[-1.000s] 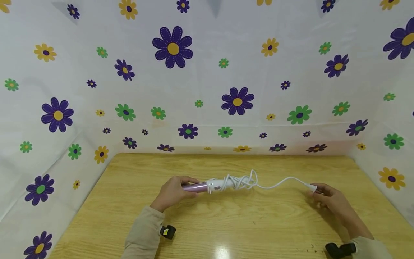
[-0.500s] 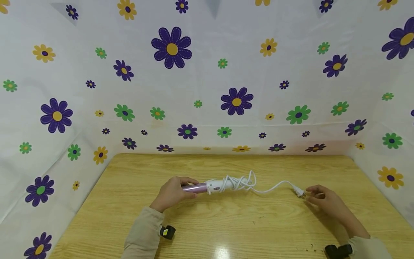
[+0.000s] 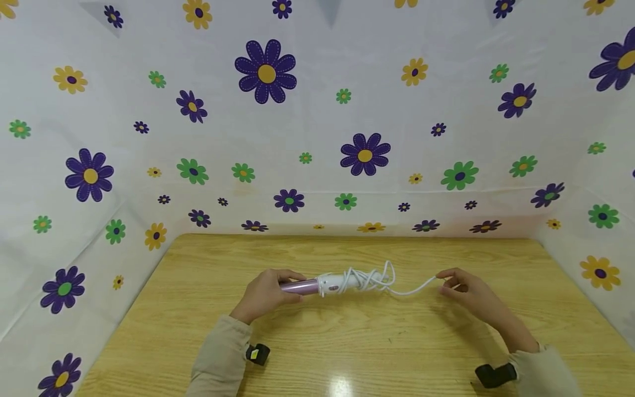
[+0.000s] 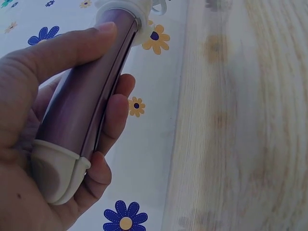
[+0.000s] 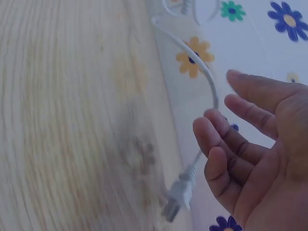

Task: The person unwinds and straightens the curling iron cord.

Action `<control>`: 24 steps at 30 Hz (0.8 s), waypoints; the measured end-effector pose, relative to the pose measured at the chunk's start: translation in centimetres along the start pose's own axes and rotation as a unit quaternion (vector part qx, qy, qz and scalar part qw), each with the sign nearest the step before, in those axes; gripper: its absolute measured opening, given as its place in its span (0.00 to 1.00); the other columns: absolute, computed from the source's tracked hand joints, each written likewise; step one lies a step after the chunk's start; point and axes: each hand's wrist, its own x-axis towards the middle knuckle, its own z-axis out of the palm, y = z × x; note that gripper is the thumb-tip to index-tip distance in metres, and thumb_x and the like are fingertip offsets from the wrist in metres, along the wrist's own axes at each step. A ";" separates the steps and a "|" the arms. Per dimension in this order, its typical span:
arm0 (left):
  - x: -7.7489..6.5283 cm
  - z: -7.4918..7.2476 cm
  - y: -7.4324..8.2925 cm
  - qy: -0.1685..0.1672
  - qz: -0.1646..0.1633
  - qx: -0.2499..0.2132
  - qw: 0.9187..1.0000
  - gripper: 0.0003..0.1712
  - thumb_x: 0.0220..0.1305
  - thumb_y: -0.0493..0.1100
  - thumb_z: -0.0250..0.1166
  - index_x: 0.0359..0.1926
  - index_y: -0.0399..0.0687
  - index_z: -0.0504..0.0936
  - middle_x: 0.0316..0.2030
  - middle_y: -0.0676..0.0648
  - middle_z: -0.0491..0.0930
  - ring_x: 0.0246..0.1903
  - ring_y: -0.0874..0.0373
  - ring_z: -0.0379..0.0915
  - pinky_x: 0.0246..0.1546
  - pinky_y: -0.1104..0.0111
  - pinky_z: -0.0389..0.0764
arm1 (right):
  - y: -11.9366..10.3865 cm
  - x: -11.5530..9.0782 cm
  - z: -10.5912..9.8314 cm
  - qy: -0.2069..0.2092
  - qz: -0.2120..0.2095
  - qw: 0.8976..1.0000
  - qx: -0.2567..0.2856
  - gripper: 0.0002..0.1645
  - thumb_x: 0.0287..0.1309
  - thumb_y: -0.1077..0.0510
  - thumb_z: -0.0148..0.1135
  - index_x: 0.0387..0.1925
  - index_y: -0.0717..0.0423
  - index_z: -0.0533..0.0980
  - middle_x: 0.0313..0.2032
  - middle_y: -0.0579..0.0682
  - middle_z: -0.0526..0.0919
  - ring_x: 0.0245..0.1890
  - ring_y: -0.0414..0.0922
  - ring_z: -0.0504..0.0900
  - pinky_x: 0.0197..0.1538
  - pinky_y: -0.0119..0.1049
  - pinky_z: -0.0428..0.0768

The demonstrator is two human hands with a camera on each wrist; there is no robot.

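My left hand [image 3: 263, 296] grips the purple barrel of a curling iron [image 3: 303, 286] over the table. In the left wrist view, fingers and thumb lie around the barrel [image 4: 79, 108], its cream tip against the palm. White cord [image 3: 413, 291] is wound in loose loops around the white handle [image 3: 353, 281], and a free length runs right to my right hand [image 3: 478, 299]. The right wrist view shows that hand's fingers loosely bent, thumb apart, with the cord passing behind the fingertips. A white two-prong plug [image 5: 179, 195] hangs below the fingers; the head view hides it.
A wood-grain table [image 3: 347, 336] lies under both hands. White flower-print sheeting [image 3: 317, 121] encloses its back and sides. Black wrist devices [image 3: 258, 354] sit at both sleeves.
My right hand has let go of the plug and moved left along the cord to a point nearer the iron. The left hand and curling iron have stayed in place.
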 end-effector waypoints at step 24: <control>0.0 0.3 0.1 -0.023 0.026 0.010 0.999 0.19 0.47 0.48 0.77 0.44 0.61 0.86 0.40 0.48 0.85 0.34 0.58 0.76 0.34 0.65 0.74 | -2.9 3.6 5.1 0.015 -0.013 0.971 -0.239 0.09 0.57 0.53 0.66 0.34 0.54 0.80 0.24 0.44 0.80 0.22 0.36 0.73 0.24 0.33 0.71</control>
